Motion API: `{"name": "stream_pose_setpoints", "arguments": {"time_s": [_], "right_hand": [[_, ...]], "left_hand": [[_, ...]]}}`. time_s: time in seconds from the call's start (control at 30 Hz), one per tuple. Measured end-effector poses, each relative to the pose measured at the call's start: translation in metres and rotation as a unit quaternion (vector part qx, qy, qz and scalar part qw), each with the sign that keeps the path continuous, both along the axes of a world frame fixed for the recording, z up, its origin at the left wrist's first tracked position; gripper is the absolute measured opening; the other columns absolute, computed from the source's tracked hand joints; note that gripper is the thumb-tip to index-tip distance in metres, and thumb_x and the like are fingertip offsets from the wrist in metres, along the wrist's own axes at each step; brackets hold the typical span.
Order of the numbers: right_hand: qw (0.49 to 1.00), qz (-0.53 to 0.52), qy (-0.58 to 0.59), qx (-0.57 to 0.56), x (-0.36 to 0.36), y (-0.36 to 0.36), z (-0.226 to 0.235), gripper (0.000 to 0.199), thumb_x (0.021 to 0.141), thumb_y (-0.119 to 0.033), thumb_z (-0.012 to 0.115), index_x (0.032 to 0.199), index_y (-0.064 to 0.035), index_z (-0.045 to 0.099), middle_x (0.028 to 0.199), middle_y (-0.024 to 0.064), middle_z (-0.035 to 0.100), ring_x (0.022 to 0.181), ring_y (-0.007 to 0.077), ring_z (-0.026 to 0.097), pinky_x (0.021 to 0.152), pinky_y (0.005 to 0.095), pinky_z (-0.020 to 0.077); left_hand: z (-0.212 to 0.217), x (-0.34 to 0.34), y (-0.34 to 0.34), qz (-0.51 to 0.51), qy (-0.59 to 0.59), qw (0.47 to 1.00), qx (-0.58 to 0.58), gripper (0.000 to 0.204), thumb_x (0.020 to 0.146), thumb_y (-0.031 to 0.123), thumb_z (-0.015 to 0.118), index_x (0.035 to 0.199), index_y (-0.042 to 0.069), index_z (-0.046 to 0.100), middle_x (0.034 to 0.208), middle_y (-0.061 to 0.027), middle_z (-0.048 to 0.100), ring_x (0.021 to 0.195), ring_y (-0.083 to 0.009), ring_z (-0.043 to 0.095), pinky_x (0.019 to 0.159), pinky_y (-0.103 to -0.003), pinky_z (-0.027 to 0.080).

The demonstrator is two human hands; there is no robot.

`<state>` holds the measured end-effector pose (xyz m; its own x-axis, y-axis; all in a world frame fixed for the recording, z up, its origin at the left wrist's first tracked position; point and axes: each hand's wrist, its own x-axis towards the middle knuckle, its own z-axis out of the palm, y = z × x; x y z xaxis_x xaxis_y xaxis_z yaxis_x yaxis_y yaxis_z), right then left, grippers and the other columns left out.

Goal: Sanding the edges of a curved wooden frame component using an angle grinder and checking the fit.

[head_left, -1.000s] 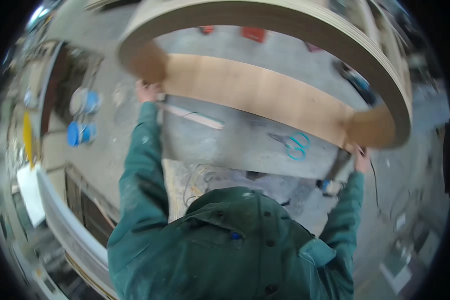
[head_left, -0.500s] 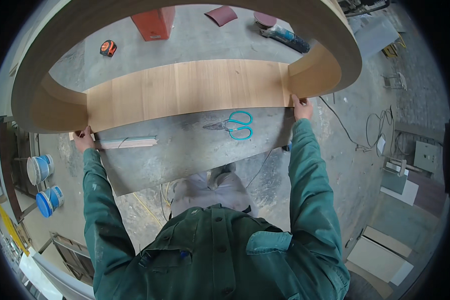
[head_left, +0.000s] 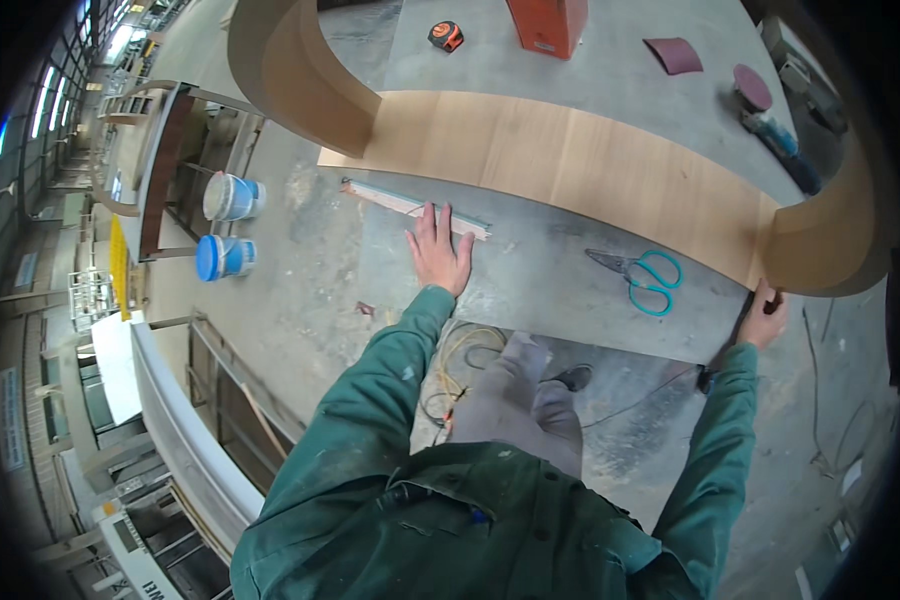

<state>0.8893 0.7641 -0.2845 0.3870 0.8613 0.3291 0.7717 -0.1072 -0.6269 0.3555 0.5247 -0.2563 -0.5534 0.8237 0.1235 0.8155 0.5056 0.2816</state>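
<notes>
A large wooden frame with a wood-grain panel (head_left: pixel 560 150) and curved ends lies across the grey worktable (head_left: pixel 540 250). At its near right corner, my right hand (head_left: pixel 765 315) pinches the edge. My left hand (head_left: pixel 440 255) is off the frame, its fingers spread over a bundle of thin, pale strips (head_left: pixel 385 200); whether it presses on them I cannot tell. Between my hands, teal-handled scissors (head_left: pixel 645 280) rest on the table, apart from both.
Beyond the panel are an orange tape measure (head_left: pixel 446 37), a red-orange box (head_left: pixel 548 25), a maroon abrasive sheet (head_left: pixel 673 56) and a power tool with a round pad (head_left: pixel 770 125). Two buckets (head_left: pixel 228 230) stand on the floor at left. Hoses (head_left: pixel 460 360) lie near my legs.
My left hand has let go of the frame's left corner and moved to the strips, opening its fingers. The view has swung left. My right hand stays at the right corner.
</notes>
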Motion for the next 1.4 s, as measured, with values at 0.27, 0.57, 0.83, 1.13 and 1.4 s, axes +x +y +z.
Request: {"name": "stream_pose_setpoints", "arguments": {"time_s": [0.27, 0.57, 0.83, 1.13, 1.4], "right_hand": [[0.995, -0.039, -0.08, -0.053, 0.002, 0.009, -0.01, 0.072, 0.086, -0.064, 0.064, 0.129, -0.0051, 0.062, 0.127, 0.0154, 0.062, 0.118, 0.033, 0.055, 0.103, 0.0422, 0.0429], [0.994, -0.026, -0.091, -0.056, 0.001, 0.001, -0.009, 0.071, 0.09, -0.066, 0.057, 0.127, -0.006, 0.063, 0.125, 0.0169, 0.063, 0.118, 0.0378, 0.054, 0.102, 0.0451, 0.0413], [0.99, -0.028, -0.133, -0.037, 0.007, 0.005, -0.01, 0.066, 0.09, -0.064, 0.058, 0.128, -0.01, 0.063, 0.125, 0.0146, 0.063, 0.118, 0.0357, 0.055, 0.103, 0.044, 0.0414], [0.988, -0.034, -0.139, -0.063, 0.005, 0.007, -0.01, 0.067, 0.089, -0.065, 0.058, 0.129, -0.0107, 0.062, 0.128, 0.0135, 0.063, 0.121, 0.0352, 0.054, 0.104, 0.0438, 0.0402], [0.986, -0.042, -0.151, -0.058, 0.005, 0.007, -0.012, 0.066, 0.089, -0.064, 0.059, 0.129, -0.0115, 0.063, 0.127, 0.0102, 0.063, 0.12, 0.0332, 0.054, 0.104, 0.0439, 0.0405]], "left_hand": [[0.003, 0.001, 0.005, 0.017, -0.012, 1.0, 0.01, 0.068, 0.092, 0.042, 0.058, 0.151, 0.015, 0.038, 0.16, -0.0152, 0.026, 0.148, -0.0347, 0.024, 0.12, -0.057, 0.011], [-0.003, 0.003, 0.003, 0.011, -0.001, 1.0, 0.019, 0.062, 0.095, 0.043, 0.054, 0.149, 0.015, 0.042, 0.157, -0.0164, 0.031, 0.147, -0.0331, 0.027, 0.119, -0.056, 0.013], [-0.001, 0.006, 0.005, 0.007, 0.009, 1.0, 0.024, 0.062, 0.095, 0.042, 0.054, 0.149, 0.016, 0.042, 0.158, -0.0154, 0.031, 0.147, -0.0323, 0.028, 0.119, -0.056, 0.014], [-0.002, 0.004, 0.006, 0.009, 0.007, 1.0, 0.019, 0.062, 0.094, 0.04, 0.056, 0.149, 0.016, 0.041, 0.159, -0.0145, 0.03, 0.147, -0.0312, 0.027, 0.12, -0.055, 0.014], [-0.001, 0.007, 0.006, 0.011, 0.008, 1.0, 0.016, 0.062, 0.094, 0.04, 0.056, 0.149, 0.016, 0.041, 0.159, -0.0149, 0.03, 0.147, -0.0314, 0.027, 0.12, -0.056, 0.014]]}}
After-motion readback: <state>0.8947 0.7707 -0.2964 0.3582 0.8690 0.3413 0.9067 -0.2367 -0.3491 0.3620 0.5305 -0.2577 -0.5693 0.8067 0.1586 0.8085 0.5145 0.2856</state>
